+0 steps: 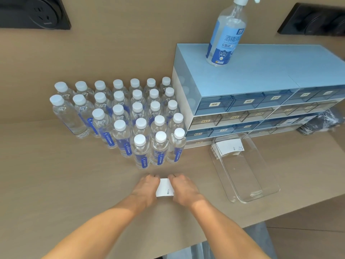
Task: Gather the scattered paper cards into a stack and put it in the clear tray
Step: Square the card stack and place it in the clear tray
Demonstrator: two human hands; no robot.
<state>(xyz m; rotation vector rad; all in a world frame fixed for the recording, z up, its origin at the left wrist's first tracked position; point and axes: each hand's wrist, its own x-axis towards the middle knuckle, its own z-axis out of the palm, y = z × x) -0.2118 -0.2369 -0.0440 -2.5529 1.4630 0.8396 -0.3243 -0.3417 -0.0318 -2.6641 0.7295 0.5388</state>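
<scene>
A small stack of white paper cards (165, 188) lies on the wooden table, squeezed between both hands. My left hand (146, 189) presses its left side and my right hand (183, 189) presses its right side, fingers curled over the far edge. The clear tray (261, 186) stands to the right of my hands, set at an angle. Another stack of white cards (228, 147) rests in its far end; the near part of the tray holds nothing.
Several water bottles (141, 131) with white caps stand in rows just beyond my hands. A blue drawer cabinet (261, 101) stands behind the tray with a spray bottle (225, 34) on top. The table's front edge runs diagonally at the lower right.
</scene>
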